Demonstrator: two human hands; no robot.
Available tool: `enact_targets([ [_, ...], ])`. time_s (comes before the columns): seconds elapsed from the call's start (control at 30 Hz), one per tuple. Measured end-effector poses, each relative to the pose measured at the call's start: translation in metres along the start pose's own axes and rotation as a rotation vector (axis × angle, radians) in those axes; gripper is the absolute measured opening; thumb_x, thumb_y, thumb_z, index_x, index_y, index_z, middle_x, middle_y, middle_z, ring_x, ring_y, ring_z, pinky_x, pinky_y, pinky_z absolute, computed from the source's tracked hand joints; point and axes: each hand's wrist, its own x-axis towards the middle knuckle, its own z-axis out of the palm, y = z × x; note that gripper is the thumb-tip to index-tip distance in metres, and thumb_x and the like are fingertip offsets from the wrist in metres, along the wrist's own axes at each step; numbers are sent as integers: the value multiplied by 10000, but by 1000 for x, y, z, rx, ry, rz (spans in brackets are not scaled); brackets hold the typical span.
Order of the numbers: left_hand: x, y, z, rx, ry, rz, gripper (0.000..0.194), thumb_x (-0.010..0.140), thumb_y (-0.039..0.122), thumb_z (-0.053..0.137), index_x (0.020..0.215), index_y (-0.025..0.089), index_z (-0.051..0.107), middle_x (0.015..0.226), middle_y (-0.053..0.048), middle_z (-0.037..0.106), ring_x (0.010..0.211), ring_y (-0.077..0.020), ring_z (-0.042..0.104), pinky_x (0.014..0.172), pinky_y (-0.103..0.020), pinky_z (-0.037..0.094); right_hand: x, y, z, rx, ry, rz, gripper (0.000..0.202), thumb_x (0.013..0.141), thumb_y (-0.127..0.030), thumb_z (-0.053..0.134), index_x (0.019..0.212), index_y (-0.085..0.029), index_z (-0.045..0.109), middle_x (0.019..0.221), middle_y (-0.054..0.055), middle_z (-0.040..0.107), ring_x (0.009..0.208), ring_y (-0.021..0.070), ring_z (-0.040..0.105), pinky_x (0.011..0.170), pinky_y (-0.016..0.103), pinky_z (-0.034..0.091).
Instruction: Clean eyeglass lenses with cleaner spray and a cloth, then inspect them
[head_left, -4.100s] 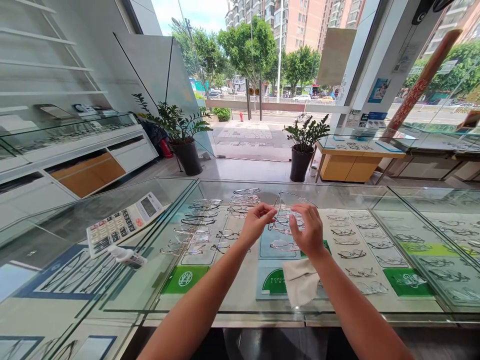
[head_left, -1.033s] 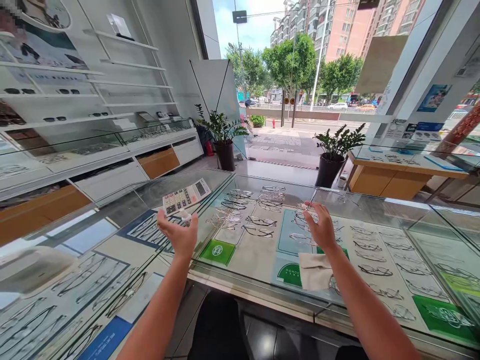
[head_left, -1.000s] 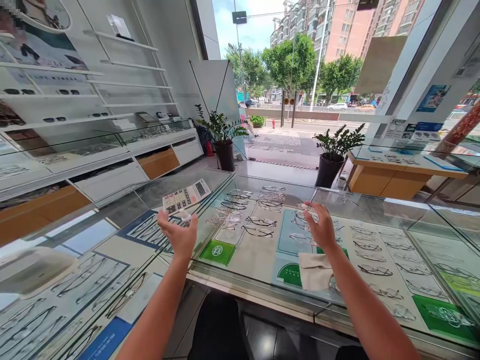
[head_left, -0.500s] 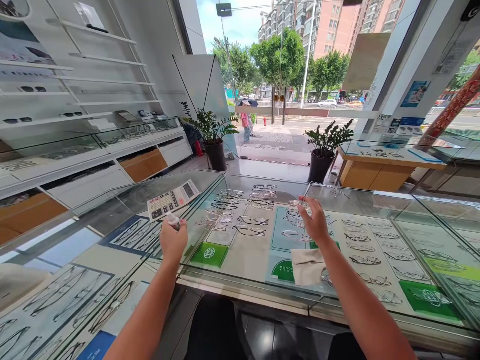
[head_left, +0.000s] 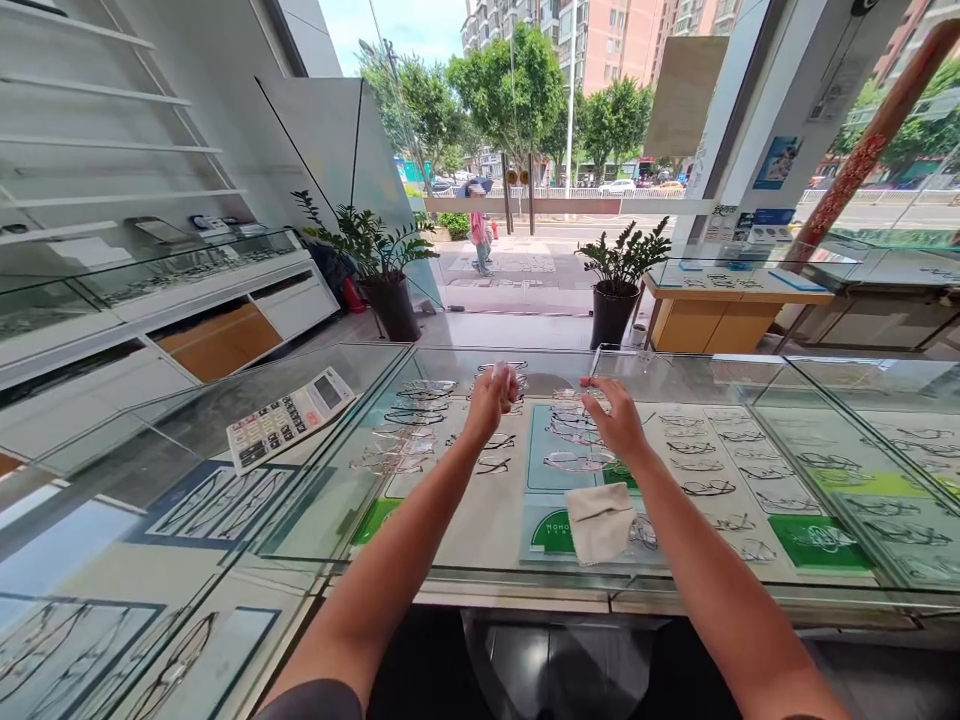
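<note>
My left hand (head_left: 491,400) is closed around a small bottle with a whitish top (head_left: 501,372), mostly hidden by the fingers. It hovers above the glass counter, over rows of dark-rimmed glasses. To its right my right hand (head_left: 619,420) has thumb and forefinger pinched on what looks like a thin, pale-framed pair of glasses (head_left: 599,350); its outline is faint against the glass. A beige cloth (head_left: 600,522) lies on the counter top, just below and left of my right wrist. Under the glass lie pink-rimmed glasses (head_left: 577,461), near my right hand.
A large calculator (head_left: 292,418) rests on the counter at left. More glasses (head_left: 709,487) lie in rows inside the case at right. Beyond the counter stand two potted plants (head_left: 613,310) and a wooden display table (head_left: 739,300). A person (head_left: 478,235) walks outside.
My left hand has swung right with the bottle, from beside the calculator to near my right hand. My right hand keeps its pose. The view has turned slightly right.
</note>
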Motion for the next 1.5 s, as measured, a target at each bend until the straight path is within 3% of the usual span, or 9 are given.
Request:
enact_targets([
  [0.1,2,-10,10,-190,-178,-185,788,750,1010,530,661,231,446,533,47,367,461,-99,314,426,-203,135,0,-4,2,48,-39,7,349,1051,-465,580,1267,-238,733,1285,120,783,1267,324,684,1131,531,508],
  [0.23,-6,-8,1,-326,-409,-354,876,719,1113,326,573,251,366,471,46,268,413,-113,275,389,-245,168,-2,-19,7,203,-149,47,348,1052,-467,587,1274,-243,733,1296,103,789,1224,303,720,1106,508,532],
  [0.43,-12,5,-7,-352,-485,-419,889,701,1132,181,541,265,289,453,46,187,409,-115,217,400,-279,207,-9,-34,9,335,-254,96,378,1069,-502,569,1314,-270,739,1297,87,792,1233,309,716,1107,506,539],
  [0.53,-15,6,-3,-298,-469,-338,870,750,1094,249,549,254,349,464,38,241,417,-115,251,414,-271,190,-12,-36,11,410,-286,115,365,1068,-505,583,1303,-281,751,1279,81,793,1244,305,713,1138,513,522],
  [0.67,-18,0,4,-95,-309,-120,785,831,955,497,595,207,521,517,12,401,456,-107,344,445,-267,204,-15,-42,16,510,-356,145,349,1062,-496,598,1275,-278,767,1266,81,791,1225,289,721,1116,499,555],
  [0.77,-19,-4,5,42,-256,-55,767,854,908,535,589,188,565,535,-6,459,468,-106,383,464,-277,237,-17,-49,18,528,-408,122,346,1065,-481,583,1265,-277,777,1239,75,794,1203,279,727,1111,496,569],
  [1.17,-20,-5,5,152,-295,-39,716,895,840,515,573,200,530,512,4,445,461,-109,373,480,-282,248,-19,-55,16,590,-471,110,339,1060,-456,565,1245,-264,775,1209,76,794,1155,268,723,1085,487,572],
  [1.33,-24,5,7,125,-320,-12,769,884,907,493,585,200,543,529,1,453,464,-108,375,482,-281,239,-14,-47,13,588,-382,129,361,1066,-479,549,1270,-273,764,1253,84,788,1147,273,727,1052,484,578],
  [1.5,-31,5,12,194,-390,25,762,920,865,496,546,202,489,522,-1,439,495,-111,365,516,-287,251,-10,-42,11,636,-316,167,382,1072,-512,547,1305,-283,743,1315,83,781,1229,276,716,1091,472,567],
])
